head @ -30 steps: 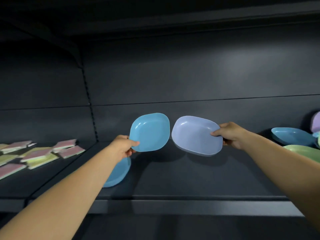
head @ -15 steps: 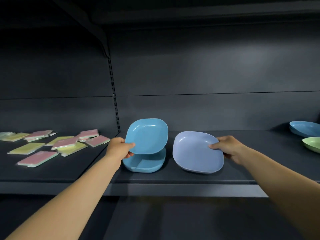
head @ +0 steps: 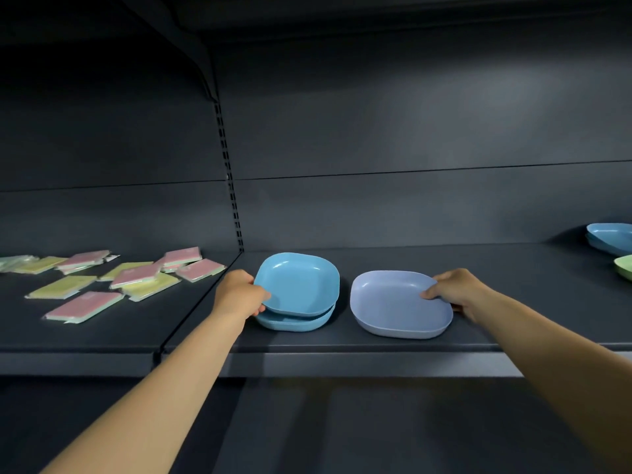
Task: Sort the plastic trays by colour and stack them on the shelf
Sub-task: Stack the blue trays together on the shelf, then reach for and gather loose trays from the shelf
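My left hand (head: 241,295) grips the left rim of a blue tray (head: 301,285), which rests slightly tilted on another blue tray (head: 294,322) lying on the dark shelf (head: 376,347). To its right a lilac tray (head: 396,304) sits on the shelf, with my right hand (head: 456,291) holding its right rim, thumb on the inside. At the far right edge lie more blue trays (head: 612,239) and a green tray (head: 624,266).
Several pink and yellow-green flat packets (head: 136,278) are scattered on the neighbouring shelf section to the left. A slotted upright (head: 232,200) divides the two sections. Another shelf overhangs above. The shelf's front lip runs just below both trays.
Both hands have lowered their trays: the blue tray now lies on the other blue tray, and the lilac tray has come down flat onto the shelf.
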The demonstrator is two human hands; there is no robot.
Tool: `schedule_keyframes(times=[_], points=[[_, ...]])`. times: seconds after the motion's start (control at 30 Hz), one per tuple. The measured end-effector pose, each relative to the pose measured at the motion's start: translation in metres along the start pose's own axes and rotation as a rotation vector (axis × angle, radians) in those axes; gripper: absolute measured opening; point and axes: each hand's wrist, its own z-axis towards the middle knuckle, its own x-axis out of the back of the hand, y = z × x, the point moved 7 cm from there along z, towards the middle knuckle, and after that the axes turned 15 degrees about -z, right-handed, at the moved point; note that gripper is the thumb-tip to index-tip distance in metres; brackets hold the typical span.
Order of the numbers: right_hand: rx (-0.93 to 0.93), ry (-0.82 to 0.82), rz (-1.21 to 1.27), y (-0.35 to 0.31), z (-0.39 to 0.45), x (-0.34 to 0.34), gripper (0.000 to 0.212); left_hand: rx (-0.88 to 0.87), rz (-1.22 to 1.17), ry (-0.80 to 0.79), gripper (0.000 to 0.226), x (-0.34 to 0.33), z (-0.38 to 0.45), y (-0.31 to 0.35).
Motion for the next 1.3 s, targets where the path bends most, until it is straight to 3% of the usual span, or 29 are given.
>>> schedule_keyframes(times=[0.3, 0.47, 0.53, 0.67, 0.8, 0.97, 1.07, 1.3], points=[[0.012, -0.017, -0.033, -0.006, 0.010, -0.007, 0.031, 0.049, 0.059, -0.012, 0.020, 0.009, -0.001, -0.015], [0.026, -0.028, -0.121, -0.011, 0.009, -0.012, 0.009, 0.062, 0.075, -0.019, 0.026, 0.007, 0.003, -0.020], [0.032, -0.040, -0.167, -0.010, 0.009, -0.013, 0.021, 0.070, 0.078, -0.025, 0.027, 0.005, 0.004, -0.024], [0.031, -0.032, -0.230, -0.012, 0.007, -0.011, 0.014, 0.081, 0.057, -0.024, 0.026, 0.002, 0.007, -0.031], [0.049, -0.041, -0.293, -0.013, 0.007, -0.012, 0.023, 0.075, 0.070, -0.038, 0.025, 0.002, 0.010, -0.033], [0.110, -0.034, -0.370, -0.018, 0.006, -0.008, 0.013, -0.099, 0.263, 0.017, 0.028, 0.008, 0.008, -0.007], [0.185, 0.039, -0.499, -0.022, 0.002, 0.010, 0.017, -0.235, 0.317, 0.015, 0.035, 0.002, 0.001, 0.023], [0.359, 0.184, -0.867, -0.024, -0.025, 0.070, 0.049, -0.409, 0.359, -0.240, 0.042, -0.069, -0.016, 0.079]])
